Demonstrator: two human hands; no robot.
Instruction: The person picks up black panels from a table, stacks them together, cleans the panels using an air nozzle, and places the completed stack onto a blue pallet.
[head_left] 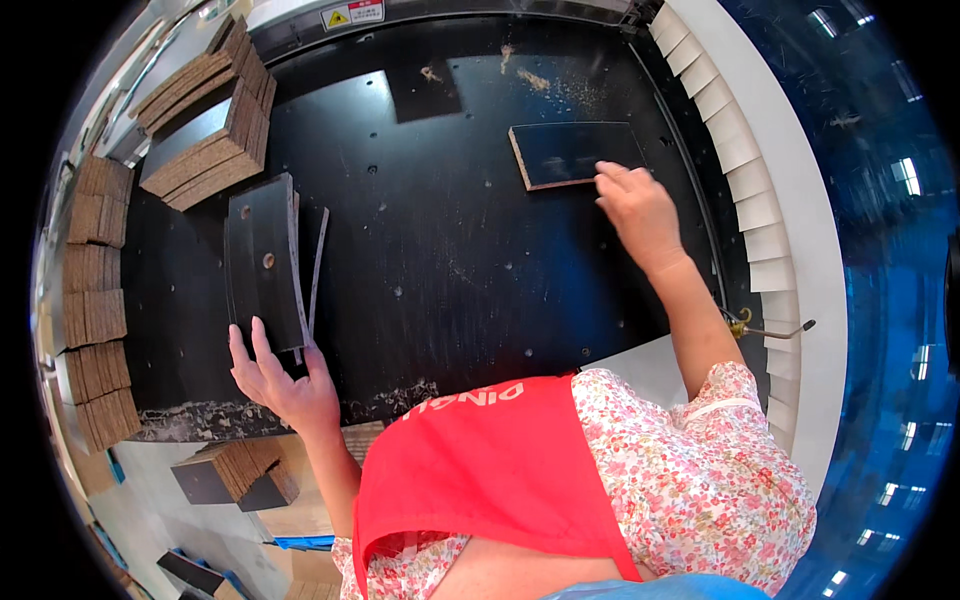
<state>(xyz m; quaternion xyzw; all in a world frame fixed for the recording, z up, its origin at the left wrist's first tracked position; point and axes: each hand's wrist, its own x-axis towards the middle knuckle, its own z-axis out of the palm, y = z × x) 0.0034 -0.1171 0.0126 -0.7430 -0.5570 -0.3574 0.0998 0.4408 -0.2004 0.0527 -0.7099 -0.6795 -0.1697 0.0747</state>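
Note:
My left hand (288, 388) is at the near end of a dark panel (262, 255) with two round holes, its fingers spread over the edge. Its thumb is beside the near ends of thin dark strips (318, 265) that lie along the panel's right side. My right hand (637, 210) stretches its fingers to the near right part of a dark rectangular board (575, 150) with a raw chipboard edge. The fingertips touch or nearly touch that board, which lies flat on the black machine table (450, 250). Neither hand wraps round anything.
Stacked dark-faced chipboard pieces (215, 140) stand at the far left, with more stacks (95, 300) along the left edge. Sawdust (535, 80) lies at the back. A white pleated guard (735, 150) borders the right side. Other boards (235, 470) sit below the table at lower left.

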